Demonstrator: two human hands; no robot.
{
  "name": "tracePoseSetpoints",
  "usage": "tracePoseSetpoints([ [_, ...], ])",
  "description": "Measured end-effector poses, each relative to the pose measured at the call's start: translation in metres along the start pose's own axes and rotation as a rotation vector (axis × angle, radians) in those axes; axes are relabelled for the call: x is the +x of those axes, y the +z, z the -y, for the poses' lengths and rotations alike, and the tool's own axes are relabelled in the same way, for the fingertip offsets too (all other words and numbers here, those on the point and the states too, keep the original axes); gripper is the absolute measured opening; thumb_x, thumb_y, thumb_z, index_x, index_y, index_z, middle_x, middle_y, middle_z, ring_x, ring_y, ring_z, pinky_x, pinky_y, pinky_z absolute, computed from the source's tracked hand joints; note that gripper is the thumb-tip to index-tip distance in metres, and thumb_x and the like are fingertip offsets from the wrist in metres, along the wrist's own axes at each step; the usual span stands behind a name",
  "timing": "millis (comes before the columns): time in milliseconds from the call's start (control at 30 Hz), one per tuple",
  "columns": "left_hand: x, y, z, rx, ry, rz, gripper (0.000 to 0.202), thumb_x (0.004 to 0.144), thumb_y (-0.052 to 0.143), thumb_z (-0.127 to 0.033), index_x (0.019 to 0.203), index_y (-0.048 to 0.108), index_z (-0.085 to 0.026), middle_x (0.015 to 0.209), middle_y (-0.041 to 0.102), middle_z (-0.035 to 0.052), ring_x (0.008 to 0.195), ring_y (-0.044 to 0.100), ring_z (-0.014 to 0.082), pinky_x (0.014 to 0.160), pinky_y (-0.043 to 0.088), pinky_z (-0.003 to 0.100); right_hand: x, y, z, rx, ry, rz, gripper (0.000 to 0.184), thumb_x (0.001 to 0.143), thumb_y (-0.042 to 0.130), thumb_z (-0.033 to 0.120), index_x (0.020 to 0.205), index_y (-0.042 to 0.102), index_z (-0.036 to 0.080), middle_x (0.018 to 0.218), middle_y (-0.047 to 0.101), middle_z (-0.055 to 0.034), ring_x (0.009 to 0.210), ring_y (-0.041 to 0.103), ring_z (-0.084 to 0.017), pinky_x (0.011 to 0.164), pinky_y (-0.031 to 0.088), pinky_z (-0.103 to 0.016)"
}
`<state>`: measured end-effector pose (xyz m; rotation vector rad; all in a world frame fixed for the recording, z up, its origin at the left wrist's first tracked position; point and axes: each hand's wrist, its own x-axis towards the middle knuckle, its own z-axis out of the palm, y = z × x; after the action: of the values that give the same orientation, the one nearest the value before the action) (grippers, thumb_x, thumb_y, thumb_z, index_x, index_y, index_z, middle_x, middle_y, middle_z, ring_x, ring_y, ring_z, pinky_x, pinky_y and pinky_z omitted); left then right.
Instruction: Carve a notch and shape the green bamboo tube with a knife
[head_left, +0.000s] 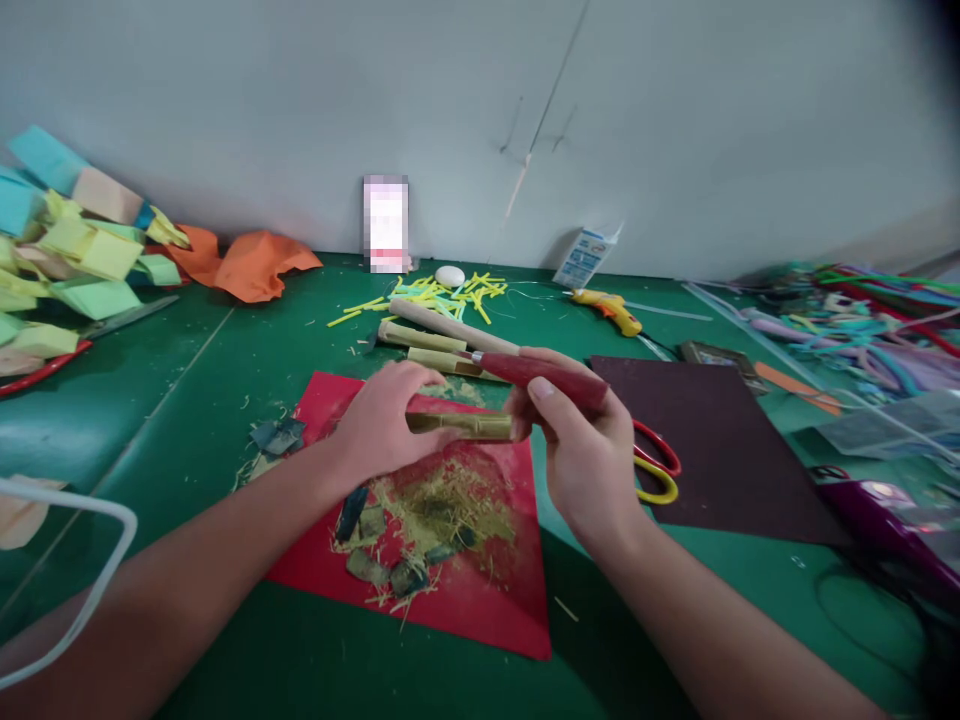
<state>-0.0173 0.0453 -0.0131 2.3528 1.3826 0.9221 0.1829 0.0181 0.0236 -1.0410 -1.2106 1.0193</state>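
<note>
My left hand (pixel 394 420) is closed round a short greenish-brown piece of bamboo (pixel 480 427), held level above a red sheet (pixel 495 610). In my right hand (pixel 585 445) lies a red-handled carving tool (pixel 544 378), its metal end pointing left; the exact shape of its tip is hard to make out. Fingertips of the right hand also touch the bamboo's right end. Just beyond my hands lie two more bamboo pieces, one whole (pixel 424 335) and one with a cut-out (pixel 442 361), beside a pale wooden stick (pixel 450 325). Shavings and sawdust (pixel 442 505) cover the red sheet.
Scissors (pixel 664 470) with red and yellow handles rest on a dark brown sheet (pixel 742 450). Folded coloured papers (pixel 82 250) pile up at left. Yellow strips (pixel 480 292), a yellow glue gun (pixel 607 310) and a phone (pixel 385 222) stand or lie near the wall.
</note>
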Motion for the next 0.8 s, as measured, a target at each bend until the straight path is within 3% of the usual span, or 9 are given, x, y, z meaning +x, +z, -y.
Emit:
tracePoseSetpoints([
  [100,-0.006,-0.007,-0.004,0.027,0.110,-0.275,0.043,0.089,0.059,-0.038,0.126,0.049,-0.019,0.102,0.065,0.0077,0.094,0.061,0.0195,0.087,0.050,0.035,-0.002,0.007,0.001,-0.041,0.010,0.004,0.032,0.084,0.067,0.033,0.113,0.066,0.020,0.091,0.072,-0.0029,0.066,0.063,-0.012,0.061,0.053,-0.028],
  [133,-0.008,-0.008,-0.005,0.080,0.174,-0.313,0.045,0.089,0.059,-0.035,0.130,0.047,-0.020,0.094,0.066,0.0058,0.087,0.062,0.0187,0.083,0.050,0.034,-0.003,0.009,0.001,-0.068,0.010,0.033,0.032,0.083,0.068,0.032,0.113,0.067,0.020,0.099,0.073,-0.0042,0.073,0.066,-0.014,0.065,0.055,-0.029],
  [267,-0.017,-0.008,-0.006,0.285,0.379,-0.214,0.053,0.092,0.055,-0.033,0.142,0.038,-0.022,0.089,0.072,0.0047,0.080,0.066,0.0196,0.075,0.049,0.033,-0.008,0.017,-0.001,-0.267,-0.145,0.239,0.033,0.080,0.072,0.030,0.112,0.070,0.022,0.109,0.073,-0.0048,0.097,0.068,-0.020,0.086,0.056,-0.035],
  [367,-0.017,-0.006,-0.009,0.291,0.311,-0.187,0.045,0.095,0.050,-0.036,0.138,0.046,-0.023,0.101,0.074,0.0067,0.085,0.069,0.0195,0.076,0.050,0.032,-0.006,0.018,-0.003,-0.426,-0.261,0.314,0.036,0.082,0.070,0.030,0.117,0.069,0.022,0.106,0.072,-0.0058,0.094,0.067,-0.019,0.085,0.055,-0.035],
  [567,-0.012,-0.009,-0.010,0.121,0.076,-0.223,0.038,0.093,0.054,-0.038,0.127,0.055,-0.021,0.111,0.074,0.0059,0.081,0.070,0.0149,0.074,0.053,0.025,0.004,0.013,0.003,-0.475,-0.291,0.432,0.049,0.085,0.068,0.030,0.132,0.060,0.023,0.125,0.066,-0.0080,0.111,0.064,-0.022,0.096,0.053,-0.038],
  [700,-0.013,-0.008,-0.005,0.027,0.127,-0.366,0.042,0.087,0.062,-0.038,0.126,0.056,-0.022,0.121,0.069,0.0059,0.104,0.068,0.0195,0.090,0.054,0.029,0.008,0.011,0.003,-0.449,-0.400,0.599,0.056,0.085,0.068,0.034,0.138,0.055,0.021,0.131,0.062,-0.0113,0.119,0.060,-0.024,0.100,0.051,-0.041],
  [800,-0.012,-0.007,-0.007,-0.018,0.077,-0.553,0.034,0.085,0.065,-0.030,0.117,0.060,-0.023,0.115,0.069,0.0041,0.106,0.065,0.0195,0.094,0.053,0.032,0.013,0.008,-0.005,-0.506,-0.498,0.578,0.046,0.086,0.064,0.031,0.130,0.059,0.020,0.128,0.062,-0.0112,0.119,0.060,-0.023,0.101,0.050,-0.041],
])
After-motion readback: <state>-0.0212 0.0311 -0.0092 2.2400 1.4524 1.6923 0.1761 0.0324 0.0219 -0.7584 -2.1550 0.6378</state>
